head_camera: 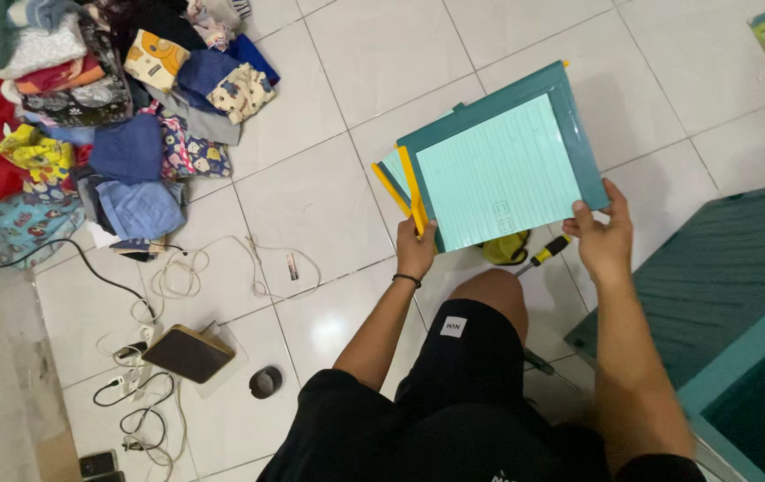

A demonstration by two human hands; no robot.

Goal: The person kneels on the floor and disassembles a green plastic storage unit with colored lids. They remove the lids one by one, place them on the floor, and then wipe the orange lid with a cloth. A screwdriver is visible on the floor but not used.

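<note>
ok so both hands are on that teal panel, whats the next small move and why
Probably lower the panel flat onto the bare floor tiles just ahead. Both the left hand and the right hand pinch only its near edge, so it hangs tilted in mid-air, and yellow strips jut loose at its left side. The screwdriver lies under it, out of reach while both hands are full.
</note>
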